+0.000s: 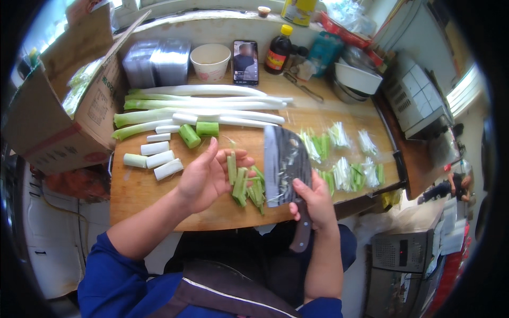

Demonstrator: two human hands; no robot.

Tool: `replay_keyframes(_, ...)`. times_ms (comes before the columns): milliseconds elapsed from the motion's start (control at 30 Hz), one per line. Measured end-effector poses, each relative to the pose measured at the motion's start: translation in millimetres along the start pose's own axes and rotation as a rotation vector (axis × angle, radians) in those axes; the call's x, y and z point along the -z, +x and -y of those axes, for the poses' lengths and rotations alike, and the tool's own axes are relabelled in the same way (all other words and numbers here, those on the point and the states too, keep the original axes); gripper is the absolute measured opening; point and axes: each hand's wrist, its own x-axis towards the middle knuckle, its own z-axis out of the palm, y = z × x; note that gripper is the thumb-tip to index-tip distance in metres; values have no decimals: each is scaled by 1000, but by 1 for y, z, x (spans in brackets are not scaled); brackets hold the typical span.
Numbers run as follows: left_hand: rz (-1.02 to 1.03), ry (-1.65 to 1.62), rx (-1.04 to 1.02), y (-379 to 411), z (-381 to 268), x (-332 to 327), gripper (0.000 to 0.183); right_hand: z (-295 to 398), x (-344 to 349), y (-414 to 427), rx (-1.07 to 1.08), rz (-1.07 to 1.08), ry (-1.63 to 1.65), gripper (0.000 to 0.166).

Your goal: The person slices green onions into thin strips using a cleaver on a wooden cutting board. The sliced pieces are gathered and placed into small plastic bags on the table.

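My right hand (316,198) grips a broad cleaver (284,167), its blade upright and flecked with scallion shreds. My left hand (210,175) is palm up with fingers spread beside cut green strips (240,187); a few strips lie against its fingers, and whether it holds them is unclear. Long peeled scallion stalks (199,90) lie across the back of the wooden board (159,214). Short white sections (168,169) and thick green sections (207,129) rest left of centre. To the right of the blade, small bunches of white shreds (342,173) and green strips (356,177) are set out.
Behind the stalks stand stacked clear plastic containers (157,63), a paper bowl (210,61), a propped phone (245,63) and a sauce bottle (278,49). An open cardboard box (85,127) is at the left. Bowls (356,79) stand back right; a person (459,185) is far right.
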Motion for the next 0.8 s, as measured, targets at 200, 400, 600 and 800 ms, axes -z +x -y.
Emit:
replay_keyframes(200,329,1639,-547,-1,2,2,24,12,6,-18,97,-74,8,30)
replay_keyframes(400,138,1676,-711,-9,6,18,34,23,6,-40,312,-107,-461,19)
replay_keyframes(600,-236,1698,-608,-1,-5,40,38,64,-2,-43,654,334,-1331,16)
replay_keyframes(800,-111,1562,-501,3,10,25,42,49,-11,-8,646,452,-1478,6)
